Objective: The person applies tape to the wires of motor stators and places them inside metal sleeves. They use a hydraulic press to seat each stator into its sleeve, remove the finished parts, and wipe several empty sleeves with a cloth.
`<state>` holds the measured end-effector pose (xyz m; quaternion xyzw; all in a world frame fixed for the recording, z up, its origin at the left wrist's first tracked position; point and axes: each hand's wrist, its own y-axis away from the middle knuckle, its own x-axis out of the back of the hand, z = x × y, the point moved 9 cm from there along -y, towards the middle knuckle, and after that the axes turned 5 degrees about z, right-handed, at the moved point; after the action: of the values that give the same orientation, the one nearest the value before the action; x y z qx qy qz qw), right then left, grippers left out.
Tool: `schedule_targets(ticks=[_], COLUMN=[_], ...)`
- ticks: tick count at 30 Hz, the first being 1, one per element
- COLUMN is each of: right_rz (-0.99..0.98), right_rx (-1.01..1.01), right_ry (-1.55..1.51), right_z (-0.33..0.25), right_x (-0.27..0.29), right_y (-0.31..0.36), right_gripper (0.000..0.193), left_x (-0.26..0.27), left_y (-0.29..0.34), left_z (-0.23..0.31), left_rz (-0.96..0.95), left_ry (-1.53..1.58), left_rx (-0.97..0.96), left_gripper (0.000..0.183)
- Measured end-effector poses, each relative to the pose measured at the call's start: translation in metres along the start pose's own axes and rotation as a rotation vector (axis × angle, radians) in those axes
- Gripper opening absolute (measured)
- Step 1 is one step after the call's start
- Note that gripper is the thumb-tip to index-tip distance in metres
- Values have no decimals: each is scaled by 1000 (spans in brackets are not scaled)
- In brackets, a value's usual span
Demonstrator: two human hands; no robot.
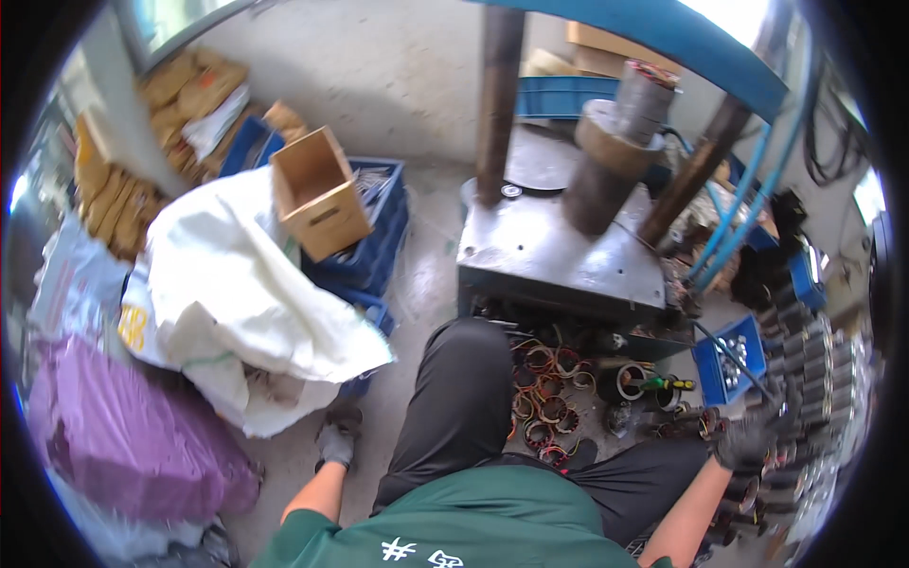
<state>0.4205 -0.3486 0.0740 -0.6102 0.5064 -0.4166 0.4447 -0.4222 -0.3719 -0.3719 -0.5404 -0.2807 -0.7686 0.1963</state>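
Steadiness pays: right hand (741, 447) sits at four o'clock beside metal cylinders (816, 381), left hand (336, 441) at seven, both spreads and holds unclear!

Pale, scuffed wall (379, 85) behind the blue-framed press (559, 254); dull grey floor (431, 251) left of the press; window (178, 19) far left beyond the press; white glare (727, 13) above the press's right end.

We take this for a workshop: heavy press (559, 260) with a blue overhead beam (653, 40) and dark posts (500, 104). Around it we log wire-wound rings (549, 386) on the floor (431, 246), crowded metal cylinders (812, 364), a blue bin (755, 346) of small metal parts (732, 363), plus a big white sack (227, 275).
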Motion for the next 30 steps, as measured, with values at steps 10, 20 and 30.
schedule_targets(ticks=[10,20,30], right_rz=[173,289,404], right_rx=[-517,-529,-500], right_ry=[-408,-407,-454], right_z=[68,60,59], right_x=[-121,-114,-111], right_y=[-93,-90,-86], right_gripper=[47,57,52], left_x=[70,279,286], left_y=[-30,-26,70], left_z=[227,471,656], left_rz=[392,-703,-1028], left_ry=[591,2117,2012], left_rx=[-485,-619,-695], left_gripper=[45,55,67])
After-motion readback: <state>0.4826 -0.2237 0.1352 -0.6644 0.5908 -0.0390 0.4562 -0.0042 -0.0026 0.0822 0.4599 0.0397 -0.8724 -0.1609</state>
